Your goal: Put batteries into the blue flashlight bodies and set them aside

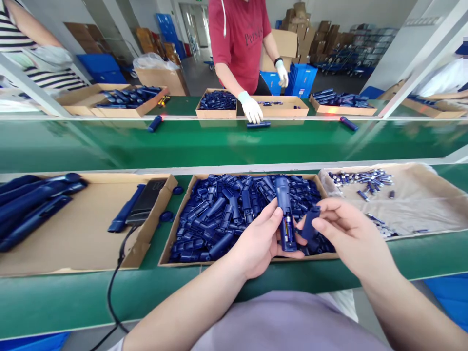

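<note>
In my left hand [258, 239] is a dark blue flashlight-like body [283, 200], its wider end pointing away from me. Its battery compartment faces up, with batteries [288, 226] visible inside. My right hand [345, 234] pinches a blue battery cover [310, 223] just to the right of that body, apart from the open compartment. Below both hands stands a cardboard box [168, 243] heaped with similar blue covers [223, 214]. Part of the heap is hidden behind my hands.
A lined box [420, 204] with small batteries [365, 178] stands at right. At left, another box [84, 243] holds blue bodies [36, 200] and a black device [148, 200] with a cable [120, 263]. Across the green belt [204, 144], a co-worker's gloved hand [251, 108] touches a blue body.
</note>
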### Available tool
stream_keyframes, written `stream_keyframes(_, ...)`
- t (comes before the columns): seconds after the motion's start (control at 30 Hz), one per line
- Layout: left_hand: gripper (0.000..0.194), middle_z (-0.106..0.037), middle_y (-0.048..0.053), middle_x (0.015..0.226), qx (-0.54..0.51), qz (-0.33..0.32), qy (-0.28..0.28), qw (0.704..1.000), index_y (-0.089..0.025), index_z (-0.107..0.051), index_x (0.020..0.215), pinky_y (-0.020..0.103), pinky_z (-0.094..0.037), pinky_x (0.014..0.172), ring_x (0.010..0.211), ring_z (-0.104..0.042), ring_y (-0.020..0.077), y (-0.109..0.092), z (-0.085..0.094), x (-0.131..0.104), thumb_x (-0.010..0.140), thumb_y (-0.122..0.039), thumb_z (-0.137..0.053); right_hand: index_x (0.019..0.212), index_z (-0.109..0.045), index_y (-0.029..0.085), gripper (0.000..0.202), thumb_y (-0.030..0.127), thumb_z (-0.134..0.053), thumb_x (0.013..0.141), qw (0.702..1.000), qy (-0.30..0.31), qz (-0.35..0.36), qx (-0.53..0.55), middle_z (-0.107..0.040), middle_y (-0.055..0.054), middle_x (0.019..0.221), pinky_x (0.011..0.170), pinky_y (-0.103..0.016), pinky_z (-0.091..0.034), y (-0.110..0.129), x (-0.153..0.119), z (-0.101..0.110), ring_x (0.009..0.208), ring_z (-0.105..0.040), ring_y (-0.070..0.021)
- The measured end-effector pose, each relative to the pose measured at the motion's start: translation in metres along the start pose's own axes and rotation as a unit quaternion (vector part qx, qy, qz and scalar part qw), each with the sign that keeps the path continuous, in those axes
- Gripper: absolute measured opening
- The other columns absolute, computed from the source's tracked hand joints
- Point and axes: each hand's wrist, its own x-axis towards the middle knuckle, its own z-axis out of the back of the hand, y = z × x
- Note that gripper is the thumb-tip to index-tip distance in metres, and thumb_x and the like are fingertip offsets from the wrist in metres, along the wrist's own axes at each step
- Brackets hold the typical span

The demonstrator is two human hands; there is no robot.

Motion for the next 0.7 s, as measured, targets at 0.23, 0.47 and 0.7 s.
stream_keyframes(0.23,0.045,-0.062,0.006,0.094,-0.009,-0.004,0.006,1.000,-0.031,-0.038,0.139,0.032,-0.059,0.052,0.070,-0.065,0.0176,0.001,0.002,0.001,0.096,-0.038,-0.049,0.117,-0.056,0.022,0.032,0.024,-0.065,0.087,0.999,-0.008,0.013,0.048,-0.065,0.000,0.083,0.064,-0.017,-0.056,-0.002,0.005,-0.019,0.072,-0.065,-0.0099)
stream_keyframes(0.47,0.031,-0.061,0.007,0.088,0.011,-0.022,-0.004,1.000,-0.020,-0.054,0.117,0.028,-0.058,0.051,0.071,-0.063,0.0169,0.002,0.000,0.000,0.093,-0.040,-0.054,0.105,-0.067,0.021,0.020,0.029,-0.062,0.088,1.000,0.009,0.000,-0.022,-0.064,-0.001,0.084,0.061,-0.023,-0.057,0.000,-0.001,-0.023,0.062,-0.062,-0.0103)
stream_keyframes(0.7,0.041,-0.061,0.006,0.084,0.027,-0.032,-0.012,0.999,-0.018,-0.056,0.117,0.027,-0.057,0.049,0.067,-0.063,0.0171,0.004,0.001,0.001,0.087,-0.044,-0.064,0.110,-0.067,0.024,0.022,0.033,-0.059,0.091,0.992,0.048,0.020,-0.115,-0.061,-0.001,0.082,0.067,-0.025,-0.054,-0.004,-0.003,-0.009,0.067,-0.062,-0.0119)
